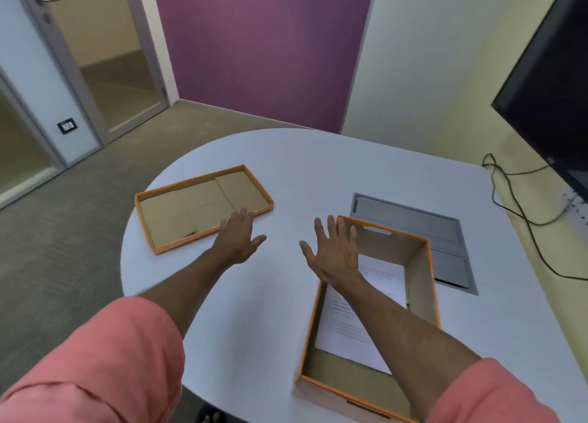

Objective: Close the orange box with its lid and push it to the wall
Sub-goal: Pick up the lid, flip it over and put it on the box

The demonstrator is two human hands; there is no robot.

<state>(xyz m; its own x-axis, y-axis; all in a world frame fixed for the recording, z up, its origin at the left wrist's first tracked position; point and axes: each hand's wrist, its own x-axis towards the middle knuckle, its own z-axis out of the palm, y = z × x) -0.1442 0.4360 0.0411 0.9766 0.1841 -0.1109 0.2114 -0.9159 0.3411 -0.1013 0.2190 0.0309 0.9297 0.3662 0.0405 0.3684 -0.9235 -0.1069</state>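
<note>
The orange box point(423, 295) stands open at the near right of the white table point(286, 174), with white printed sheets point(350, 324) lying inside it. Its lid point(178, 209) lies upside down at the table's left, orange rim up and brown inside showing. My left hand point(240, 241) hovers with fingers spread over the lid's near right corner and holds nothing. My right hand point(334, 250) is spread flat above the box's far left corner, empty too. My right forearm crosses over the box and hides part of the sheets.
A grey cable hatch point(445, 241) is set into the table just behind the box. A pale wall point(429, 72) runs along the right with a dark screen point(547, 82) and a black cable point(515, 212). A purple wall and glass doors lie beyond.
</note>
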